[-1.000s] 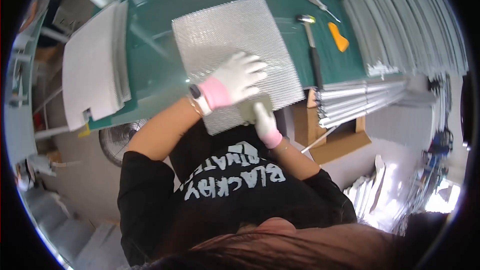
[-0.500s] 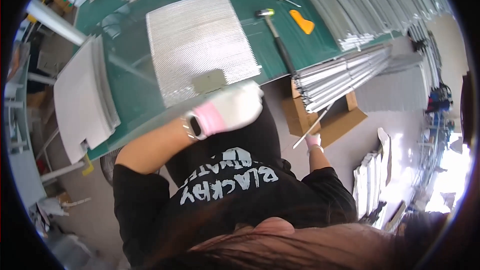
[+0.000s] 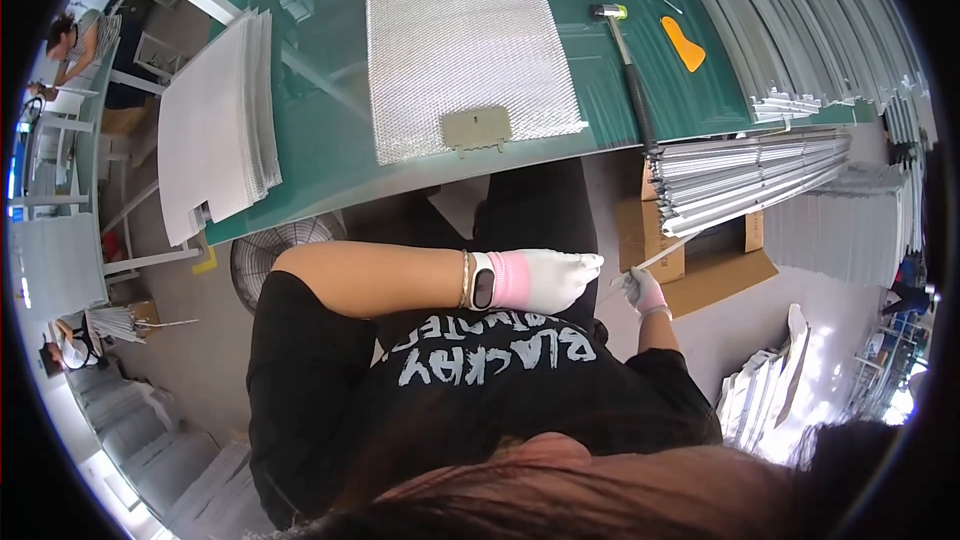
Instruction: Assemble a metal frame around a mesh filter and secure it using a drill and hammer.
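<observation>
Has drawn left hand [image 3: 560,282] away from the table [image 3: 315,155], with fingers pressed together; keeps right hand [image 3: 645,292] at thin strip [image 3: 668,251] by the carton [image 3: 735,275], cannot tell if pinching. Probably light, bendy; best held near 1 end.

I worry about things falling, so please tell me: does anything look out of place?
Yes: the white sheets overhang the left edge of the green table, unevenly stacked, so they look insecure. No spill or damage is apparent.

passage left of mesh panel [image 3: 465,45], hammer [image 3: 635,95] barring right, thin strip [image 3: 668,251] jutting
</observation>
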Demonstrator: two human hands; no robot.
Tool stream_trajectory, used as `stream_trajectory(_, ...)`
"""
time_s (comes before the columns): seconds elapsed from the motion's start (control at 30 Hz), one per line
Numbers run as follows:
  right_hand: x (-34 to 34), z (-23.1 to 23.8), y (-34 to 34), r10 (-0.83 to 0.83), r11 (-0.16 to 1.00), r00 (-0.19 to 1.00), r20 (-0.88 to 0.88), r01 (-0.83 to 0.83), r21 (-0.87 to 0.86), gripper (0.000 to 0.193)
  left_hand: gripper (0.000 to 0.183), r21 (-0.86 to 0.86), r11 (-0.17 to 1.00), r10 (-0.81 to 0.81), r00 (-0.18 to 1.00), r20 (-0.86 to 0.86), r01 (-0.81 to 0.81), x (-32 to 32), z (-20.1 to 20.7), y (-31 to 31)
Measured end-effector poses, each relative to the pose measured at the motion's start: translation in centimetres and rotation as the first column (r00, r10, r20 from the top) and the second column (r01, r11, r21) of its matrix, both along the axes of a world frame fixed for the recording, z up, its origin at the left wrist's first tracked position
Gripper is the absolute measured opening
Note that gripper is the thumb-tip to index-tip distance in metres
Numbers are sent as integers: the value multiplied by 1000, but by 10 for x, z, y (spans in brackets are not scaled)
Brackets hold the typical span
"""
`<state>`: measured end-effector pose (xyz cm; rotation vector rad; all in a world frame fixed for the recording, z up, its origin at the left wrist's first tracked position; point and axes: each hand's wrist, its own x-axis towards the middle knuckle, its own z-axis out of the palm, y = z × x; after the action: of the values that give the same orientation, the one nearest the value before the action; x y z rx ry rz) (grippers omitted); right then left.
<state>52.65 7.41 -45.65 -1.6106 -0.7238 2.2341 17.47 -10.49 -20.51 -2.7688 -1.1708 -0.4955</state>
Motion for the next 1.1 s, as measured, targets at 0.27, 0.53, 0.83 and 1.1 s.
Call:
stream_trajectory(0.27, -41, 163, -41, 64, 964, 674, -736, -233, -129, 18, 34, -53, 998, 45, 999, -27, -46, 17, -21, 16)
stream_trajectory(0.53, -144, 257, -90, 223, 974, 685, -694, -181, 134, 61, 75, -547, 837, 303, 851, 429, -22, 18, 57, 40)
stream_trajectory(0.83, -145, 239, -33, -238, 958, 587, -774, 271, -89, 40, 40, -230, 966, 125, 577, 807, 113, 10, 36, 26)
stream_trajectory(1.1, -30, 134, 113, -549, 748, 683, -481, 658, 81, 28, 35, -477, 843, 446, 174, 878, 247, 43, 1, 3)
